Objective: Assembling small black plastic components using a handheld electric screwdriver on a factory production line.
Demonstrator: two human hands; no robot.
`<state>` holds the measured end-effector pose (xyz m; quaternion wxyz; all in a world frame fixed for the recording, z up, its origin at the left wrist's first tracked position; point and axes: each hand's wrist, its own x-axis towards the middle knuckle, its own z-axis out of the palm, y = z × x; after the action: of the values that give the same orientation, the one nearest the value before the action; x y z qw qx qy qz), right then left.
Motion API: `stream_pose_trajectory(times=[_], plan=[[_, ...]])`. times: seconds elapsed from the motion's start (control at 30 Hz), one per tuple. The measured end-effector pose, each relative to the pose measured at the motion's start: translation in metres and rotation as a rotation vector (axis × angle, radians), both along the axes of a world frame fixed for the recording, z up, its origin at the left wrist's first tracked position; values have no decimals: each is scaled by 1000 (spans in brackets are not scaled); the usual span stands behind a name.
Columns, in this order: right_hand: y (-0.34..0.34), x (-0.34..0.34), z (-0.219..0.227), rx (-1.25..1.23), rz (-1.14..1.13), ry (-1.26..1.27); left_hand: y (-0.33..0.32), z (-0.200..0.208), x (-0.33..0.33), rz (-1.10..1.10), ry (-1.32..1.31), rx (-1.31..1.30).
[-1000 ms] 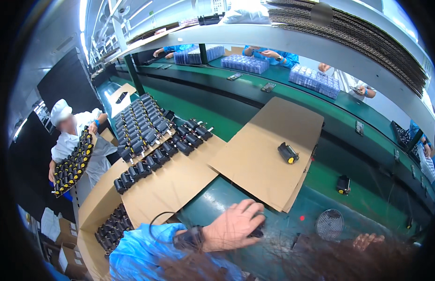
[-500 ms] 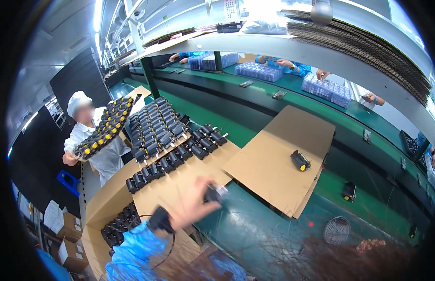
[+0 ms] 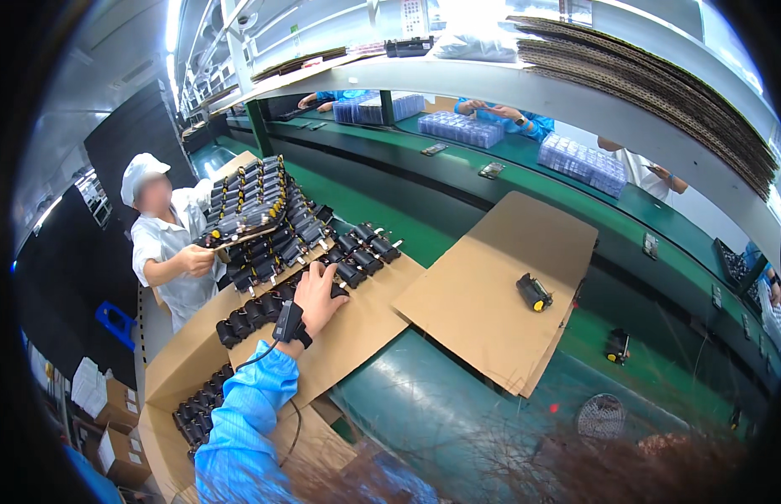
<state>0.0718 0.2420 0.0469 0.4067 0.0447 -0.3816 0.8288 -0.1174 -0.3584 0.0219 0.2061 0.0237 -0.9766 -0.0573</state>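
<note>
The person's left hand (image 3: pixel 317 301) is near the middle of the frame, its fingers curled partway around a black unit (image 3: pixel 339 291) at the row of similar units (image 3: pixel 254 311) on a cardboard sheet (image 3: pixel 369 312). The hand hides much of the unit, so whether it rests on the sheet cannot be told. At the lower right, dark hair (image 3: pixel 609 466) covers nearly all of what may be the right hand (image 3: pixel 663 441); its state cannot be told.

Just beyond the row, left of centre, a co-worker (image 3: pixel 159 231) in white holds a loaded sheet of units (image 3: pixel 249 202) over a stack of more units (image 3: pixel 310 228), blocking part of it from view. More units fill an open carton (image 3: pixel 168 367) at the lower left.

Right of centre, another cardboard sheet (image 3: pixel 474 290) bears a lone unit (image 3: pixel 535 293); a further unit (image 3: pixel 617 346) lies on the green surface (image 3: pixel 567 370) to its right, with a round perforated disc (image 3: pixel 600 416) below. Across the top, a shelf (image 3: pixel 390 77) with stacked cardboard (image 3: pixel 659 101) cuts off the people behind, who work near clear plastic trays (image 3: pixel 582 165).
</note>
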Motion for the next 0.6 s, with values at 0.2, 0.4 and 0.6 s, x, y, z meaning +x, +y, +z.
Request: stream_pose_trajectory(times=[0.2,0.4,0.6], plan=[[-4,1,0,-52,44,22,-6,-10,-5,14,94,19],[6,4,-2,35,0,74,51,-2,-6,-102,224,93],[-8,-19,-6,54,51,75,222,54,41,-697,84,318]])
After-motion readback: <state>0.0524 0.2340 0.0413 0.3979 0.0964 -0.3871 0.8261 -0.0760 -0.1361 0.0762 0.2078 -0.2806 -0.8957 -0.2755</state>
